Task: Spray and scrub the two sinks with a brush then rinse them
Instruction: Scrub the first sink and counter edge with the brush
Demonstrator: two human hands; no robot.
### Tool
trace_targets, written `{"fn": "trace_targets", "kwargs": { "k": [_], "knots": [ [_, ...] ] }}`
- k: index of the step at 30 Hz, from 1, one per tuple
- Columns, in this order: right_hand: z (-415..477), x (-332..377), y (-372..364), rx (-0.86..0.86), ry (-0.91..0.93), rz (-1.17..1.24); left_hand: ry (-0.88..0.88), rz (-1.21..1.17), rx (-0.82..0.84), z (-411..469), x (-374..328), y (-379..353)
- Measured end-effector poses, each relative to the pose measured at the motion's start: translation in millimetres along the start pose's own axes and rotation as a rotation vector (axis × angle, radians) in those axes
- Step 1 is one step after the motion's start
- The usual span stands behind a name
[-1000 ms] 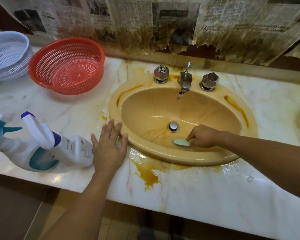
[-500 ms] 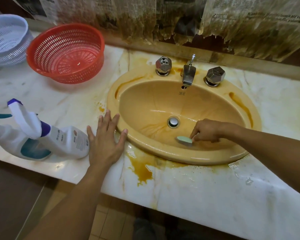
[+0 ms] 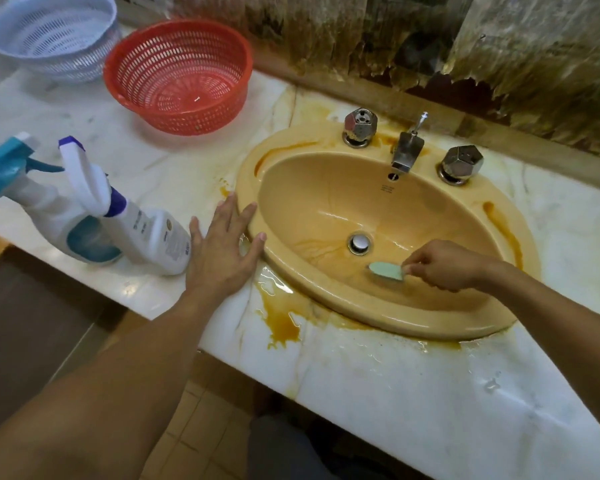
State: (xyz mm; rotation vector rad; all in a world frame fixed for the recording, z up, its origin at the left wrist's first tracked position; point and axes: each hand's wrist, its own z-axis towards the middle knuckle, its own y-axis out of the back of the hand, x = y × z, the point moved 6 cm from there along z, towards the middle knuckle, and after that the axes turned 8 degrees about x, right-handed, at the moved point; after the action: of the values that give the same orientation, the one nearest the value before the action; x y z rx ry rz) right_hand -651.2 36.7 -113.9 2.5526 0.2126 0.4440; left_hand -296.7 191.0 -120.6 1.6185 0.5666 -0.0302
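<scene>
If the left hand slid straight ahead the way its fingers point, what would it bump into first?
The left hand lies flat on the counter, fingers aimed up and slightly right. Its fingertips already touch the sink rim, so it would probably meet that raised rim at once.

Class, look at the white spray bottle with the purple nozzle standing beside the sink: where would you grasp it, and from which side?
Grip the white spray bottle around its narrow neck just under the purple collar, where fingers can wrap and reach the trigger. It stands upright, nozzle pointing away. The left hand lies flat on the counter right beside it, so come from that side.
</scene>
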Motion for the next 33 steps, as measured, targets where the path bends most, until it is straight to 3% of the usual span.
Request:
{"fn": "trace_targets", "kwargs": {
  "k": [3, 8, 12, 13, 16, 17, 21, 22, 25, 26, 30, 31, 33],
  "knots": [
    [-0.4, -21.5, -4.8, 0.096, -0.126, 0.044, 0.003, 0.012, -0.002, -1.2, -1.2, -0.2],
    [15.2, -17.4, 3.7, -0.282, -0.17, -0.336, 0.008, 0.013, -0.003, -0.9, -1.4, -0.7],
    [13.5, -0.2, -28.6, 0.17, 0.017, 0.292, 0.01, 0.012, -0.006, 0.0, 1.0, -2.0],
    [14.8, -2.8, -23.5, 0.157, 0.009, 0.275, 0.008, 0.009, -0.007, -0.1, 1.1, -2.1],
    [20.9, -17.0, 3.1, -0.197, -0.122, -0.193, 0.006, 0.004, -0.016, 0.1, 1.1, -1.7],
    [21.8, -15.9, 0.7, -0.244, -0.121, -0.237, 0.006, 0.004, -0.017, 0.3, 1.2, -1.6],
    [13.6, 2.7, -30.1, 0.128, 0.031, 0.238, 0.009, 0.008, -0.017, 0.7, 0.7, -0.2],
    [15.2, 1.7, -27.9, 0.125, 0.04, 0.259, 0.011, 0.012, -0.015, 0.4, 0.5, -0.1],
    [26.9, -11.4, -2.2, -0.203, -0.039, -0.059, 0.015, 0.01, -0.014, -0.3, 0.0, 0.5],
    [30.3, -12.2, -2.8, -0.234, -0.044, -0.082, 0.016, 0.008, -0.013, -0.3, 0.0, 0.3],
    [25.5, 3.1, -22.9, 0.08, 0.049, 0.187, 0.02, 0.008, -0.015, -0.2, 0.1, 0.7],
    [24.0, 2.4, -19.8, 0.081, 0.046, 0.192, 0.021, 0.005, -0.015, -0.4, -0.2, 0.9],
    [30.7, -6.0, -1.4, -0.141, 0.016, -0.01, 0.023, -0.005, -0.02, -1.2, -0.6, 1.5]
  ]
}}
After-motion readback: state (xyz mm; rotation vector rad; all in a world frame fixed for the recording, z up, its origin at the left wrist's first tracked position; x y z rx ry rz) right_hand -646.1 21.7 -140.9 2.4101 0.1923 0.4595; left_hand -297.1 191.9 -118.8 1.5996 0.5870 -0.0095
